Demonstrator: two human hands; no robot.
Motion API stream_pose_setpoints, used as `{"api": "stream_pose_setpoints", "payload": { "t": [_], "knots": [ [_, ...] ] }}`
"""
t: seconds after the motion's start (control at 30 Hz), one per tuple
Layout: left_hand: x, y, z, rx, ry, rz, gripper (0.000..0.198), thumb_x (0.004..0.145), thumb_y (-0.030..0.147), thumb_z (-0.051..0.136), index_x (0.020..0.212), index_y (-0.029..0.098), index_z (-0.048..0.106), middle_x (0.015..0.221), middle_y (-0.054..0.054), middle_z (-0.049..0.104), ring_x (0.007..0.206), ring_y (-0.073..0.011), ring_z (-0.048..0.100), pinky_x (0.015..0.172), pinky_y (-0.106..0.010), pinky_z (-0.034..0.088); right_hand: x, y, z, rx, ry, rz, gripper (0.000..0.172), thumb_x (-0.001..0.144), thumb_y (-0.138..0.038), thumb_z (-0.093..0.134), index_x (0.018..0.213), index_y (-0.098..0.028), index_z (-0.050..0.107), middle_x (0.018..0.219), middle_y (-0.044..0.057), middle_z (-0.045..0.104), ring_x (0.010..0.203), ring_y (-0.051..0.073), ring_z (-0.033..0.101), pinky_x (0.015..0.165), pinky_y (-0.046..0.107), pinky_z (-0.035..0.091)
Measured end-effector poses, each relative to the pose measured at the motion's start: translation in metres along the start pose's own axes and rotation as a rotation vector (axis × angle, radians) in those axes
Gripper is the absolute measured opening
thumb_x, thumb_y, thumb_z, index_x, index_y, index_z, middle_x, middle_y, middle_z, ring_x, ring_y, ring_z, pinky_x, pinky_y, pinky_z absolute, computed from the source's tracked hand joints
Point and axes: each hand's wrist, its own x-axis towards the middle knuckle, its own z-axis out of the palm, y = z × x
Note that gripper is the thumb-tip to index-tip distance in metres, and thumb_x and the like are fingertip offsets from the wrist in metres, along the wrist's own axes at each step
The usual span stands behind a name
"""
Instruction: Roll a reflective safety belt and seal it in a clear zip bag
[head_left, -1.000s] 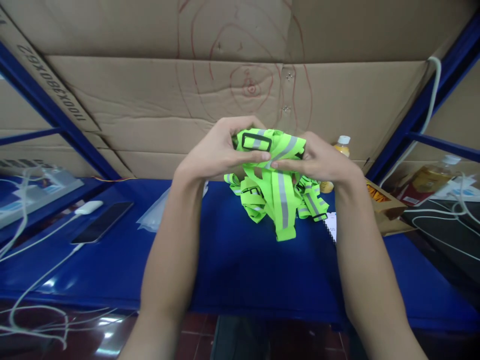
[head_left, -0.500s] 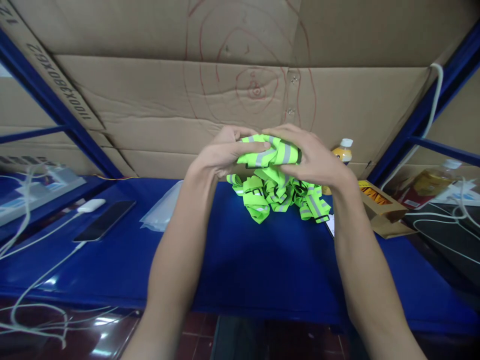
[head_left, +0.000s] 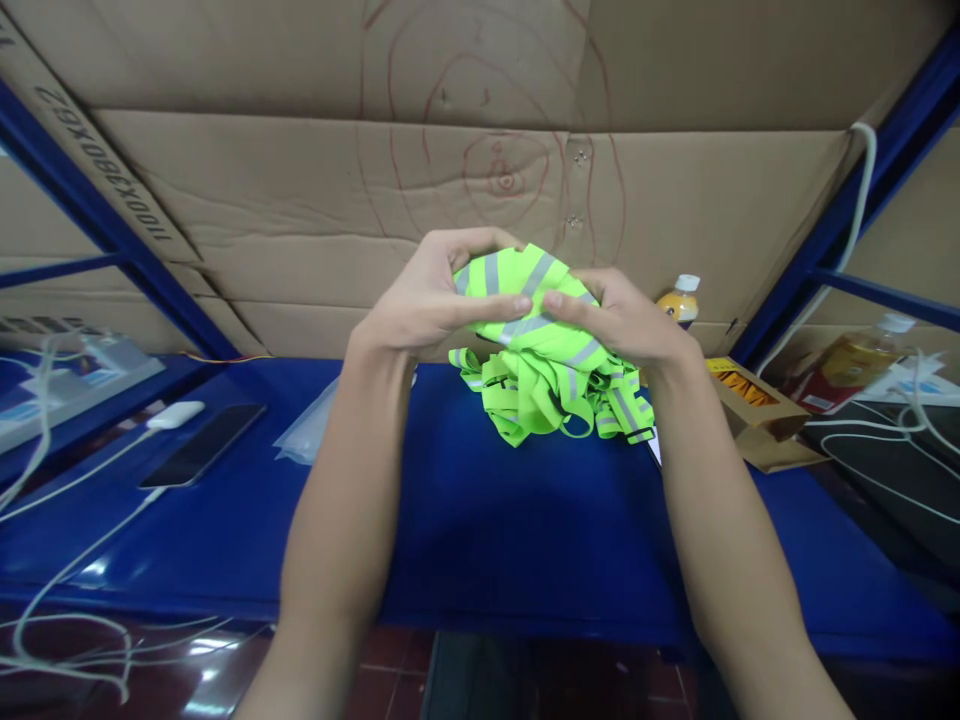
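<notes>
Lime green with grey stripes, pinched up as a bundle of straps [head_left: 517, 274] between left hand [head_left: 429, 297] and right hand [head_left: 630, 318], above a heap of similar straps [head_left: 523, 402] on blue shelf [head_left: 525, 545]. With thumbs laid across the near side (tips nearly meeting), other fingers curled behind, mostly hidden; with forearms [head_left: 341, 510] slanting inward.

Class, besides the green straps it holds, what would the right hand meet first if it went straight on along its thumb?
Probably the left hand: its thumb tip faces that of the right hand across the green straps, though depth is unclear.
</notes>
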Motion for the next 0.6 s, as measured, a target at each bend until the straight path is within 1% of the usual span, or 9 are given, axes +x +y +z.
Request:
{"api": "stream_pose_setpoints", "payload": {
  "t": [0.1, 0.17, 0.27, 0.33, 0.4, 0.43, 0.5, 0.53, 0.6],
  "knots": [
    [0.0, 0.0, -0.001, -0.046, 0.004, 0.002, 0.041, 0.07, 0.033, 0.105, 0.102, 0.021, 0.081, 0.089, -0.001, 0.073, 0.078, -0.0163, 0.067, 0.065, -0.025, 0.052, 0.001, -0.001, 0.004, 0.043, -0.007, 0.019, 0.06, 0.081, -0.076, 0.084, 0.104, -0.021, 0.079, 0.089, 0.002, 0.076, 0.077, 0.017, 0.066, 0.063, 0.027, 0.05],
    [0.0, 0.001, 0.0, -0.044, 0.021, 0.004, 0.04, 0.069, 0.028, 0.105, 0.101, 0.022, 0.08, 0.09, 0.0, 0.073, 0.084, -0.0175, 0.07, 0.068, -0.025, 0.053, 0.002, 0.001, 0.004, 0.043, -0.044, 0.027, 0.058, 0.075, -0.068, 0.092, 0.105, -0.02, 0.079, 0.09, 0.002, 0.076, 0.077, 0.018, 0.067, 0.066, 0.028, 0.053],
    [0.001, 0.004, 0.007, -0.047, 0.031, -0.017, 0.041, 0.067, 0.026, 0.106, 0.099, 0.022, 0.079, 0.091, 0.0, 0.074, 0.092, -0.0199, 0.071, 0.071, -0.024, 0.054, 0.001, 0.005, 0.0, 0.004, -0.087, 0.032, 0.047, 0.074, -0.058, 0.095, 0.094, -0.02, 0.077, 0.08, 0.0, 0.071, 0.072, 0.016, 0.062, 0.065, 0.029, 0.051],
    [0.005, 0.004, 0.014, -0.077, 0.05, -0.045, 0.037, 0.073, 0.034, 0.103, 0.097, 0.02, 0.078, 0.091, -0.002, 0.074, 0.092, -0.0212, 0.073, 0.071, -0.024, 0.055, 0.0, 0.007, -0.006, -0.047, -0.063, 0.013, 0.042, 0.077, -0.057, 0.092, 0.081, -0.02, 0.071, 0.071, -0.002, 0.064, 0.068, 0.015, 0.056, 0.062, 0.029, 0.046],
    [0.01, 0.001, 0.021, -0.147, 0.085, -0.107, 0.037, 0.083, 0.048, 0.095, 0.091, 0.019, 0.075, 0.087, -0.004, 0.074, 0.091, -0.0233, 0.075, 0.072, -0.026, 0.058, -0.002, 0.007, -0.011, -0.118, -0.029, -0.022, 0.045, 0.079, -0.057, 0.091, 0.072, -0.021, 0.065, 0.065, -0.003, 0.057, 0.066, 0.015, 0.052, 0.06, 0.029, 0.042],
    [0.013, -0.002, 0.024, -0.189, 0.09, -0.157, 0.04, 0.088, 0.055, 0.089, 0.089, 0.019, 0.073, 0.085, -0.005, 0.073, 0.091, -0.0248, 0.076, 0.073, -0.027, 0.059, -0.003, 0.006, -0.013, -0.16, -0.015, -0.039, 0.046, 0.079, -0.057, 0.091, 0.07, -0.021, 0.063, 0.065, -0.003, 0.055, 0.066, 0.015, 0.051, 0.06, 0.029, 0.04],
    [0.018, -0.007, 0.027, -0.268, 0.075, -0.267, 0.048, 0.093, 0.065, 0.08, 0.088, 0.018, 0.07, 0.08, -0.006, 0.071, 0.089, -0.0273, 0.078, 0.074, -0.031, 0.062, -0.004, 0.002, -0.016, -0.25, 0.01, -0.068, 0.043, 0.081, -0.055, 0.089, 0.072, -0.021, 0.065, 0.067, -0.002, 0.058, 0.068, 0.016, 0.052, 0.063, 0.03, 0.042],
    [0.02, -0.01, 0.027, -0.3, 0.059, -0.314, 0.049, 0.093, 0.066, 0.078, 0.089, 0.018, 0.07, 0.079, -0.006, 0.071, 0.087, -0.0278, 0.078, 0.075, -0.034, 0.064, -0.004, 0.0, -0.016, -0.3, 0.027, -0.08, 0.039, 0.082, -0.053, 0.088, 0.076, -0.02, 0.068, 0.07, -0.002, 0.061, 0.071, 0.017, 0.055, 0.065, 0.031, 0.044],
    [0.021, -0.014, 0.025, -0.349, 0.027, -0.373, 0.045, 0.09, 0.063, 0.079, 0.092, 0.018, 0.07, 0.079, -0.005, 0.072, 0.082, -0.0278, 0.078, 0.075, -0.039, 0.067, -0.003, -0.005, -0.015, -0.407, 0.071, -0.106, 0.029, 0.086, -0.047, 0.084, 0.083, -0.021, 0.073, 0.076, 0.0, 0.066, 0.077, 0.021, 0.061, 0.073, 0.035, 0.05]
  ]
}}
